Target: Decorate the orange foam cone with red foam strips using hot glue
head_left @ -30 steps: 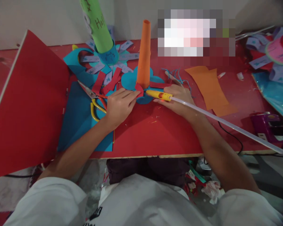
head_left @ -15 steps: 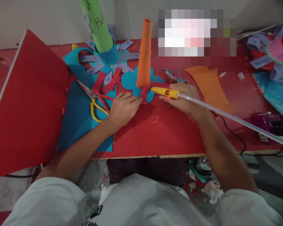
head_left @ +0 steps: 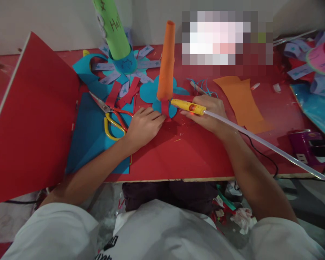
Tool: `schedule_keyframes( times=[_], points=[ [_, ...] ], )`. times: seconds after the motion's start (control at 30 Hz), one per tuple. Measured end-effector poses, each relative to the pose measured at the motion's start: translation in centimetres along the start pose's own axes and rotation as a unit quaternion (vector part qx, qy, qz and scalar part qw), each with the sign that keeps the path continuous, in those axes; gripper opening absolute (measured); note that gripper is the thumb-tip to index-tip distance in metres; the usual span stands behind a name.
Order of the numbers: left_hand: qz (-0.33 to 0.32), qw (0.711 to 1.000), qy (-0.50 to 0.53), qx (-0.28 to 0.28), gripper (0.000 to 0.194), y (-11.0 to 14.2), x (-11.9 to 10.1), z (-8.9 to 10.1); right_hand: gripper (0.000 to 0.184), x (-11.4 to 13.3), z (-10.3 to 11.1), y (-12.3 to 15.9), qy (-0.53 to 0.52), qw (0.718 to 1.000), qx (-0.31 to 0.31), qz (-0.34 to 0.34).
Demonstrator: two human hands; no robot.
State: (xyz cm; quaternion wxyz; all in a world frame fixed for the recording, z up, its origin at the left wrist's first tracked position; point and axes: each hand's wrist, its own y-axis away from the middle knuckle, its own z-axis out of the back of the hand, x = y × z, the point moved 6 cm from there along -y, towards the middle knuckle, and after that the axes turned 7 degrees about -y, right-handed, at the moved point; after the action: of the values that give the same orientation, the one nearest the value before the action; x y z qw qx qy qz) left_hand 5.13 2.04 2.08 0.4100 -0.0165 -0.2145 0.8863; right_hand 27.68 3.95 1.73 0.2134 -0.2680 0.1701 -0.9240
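Note:
An orange paper tube [head_left: 166, 61] stands upright on a blue flower-shaped paper base [head_left: 148, 92]. My left hand [head_left: 145, 124] is closed, its fingertips pinching the near end of a red paper strip [head_left: 165, 107] that runs to the foot of the tube. My right hand [head_left: 209, 112] grips a yellow hot glue gun [head_left: 188, 106], whose nozzle points left at the tube's foot. A long clear glue stick [head_left: 260, 140] sticks out of the gun's back. Left of my left hand, scissors [head_left: 115, 124] with yellow and red handles lie on blue sheets [head_left: 89, 144].
A green paper tube figure [head_left: 116, 39] stands behind on the left. A large red board [head_left: 38, 119] rises at the left. Orange paper [head_left: 237, 103] lies right of my right hand. A pink craft [head_left: 322, 57] and a purple box [head_left: 304, 144] sit farther right.
The glue gun's nozzle has moved slightly left to the tube's foot, and the glue stick's rear end has swung down. The red strip now stands straighter against the tube's base.

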Motion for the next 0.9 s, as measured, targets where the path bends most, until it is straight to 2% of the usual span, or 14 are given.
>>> schedule_keyframes(
  times=[0.23,0.57,0.9],
  points=[
    [-0.002,1.000,-0.009,0.019,0.028,-0.1,-0.3,-0.1,0.049,0.7,-0.7,-0.2,0.016,0.999,0.027,0.016],
    [-0.001,1.000,0.002,0.022,0.028,0.0,-0.3,-0.3,0.049,0.8,-1.8,-0.4,0.035,0.997,0.058,-0.038],
    [-0.002,0.999,-0.014,0.035,0.024,0.0,-0.1,-0.4,0.052,0.9,-2.0,-0.3,0.032,0.996,0.068,-0.051]
  ],
)
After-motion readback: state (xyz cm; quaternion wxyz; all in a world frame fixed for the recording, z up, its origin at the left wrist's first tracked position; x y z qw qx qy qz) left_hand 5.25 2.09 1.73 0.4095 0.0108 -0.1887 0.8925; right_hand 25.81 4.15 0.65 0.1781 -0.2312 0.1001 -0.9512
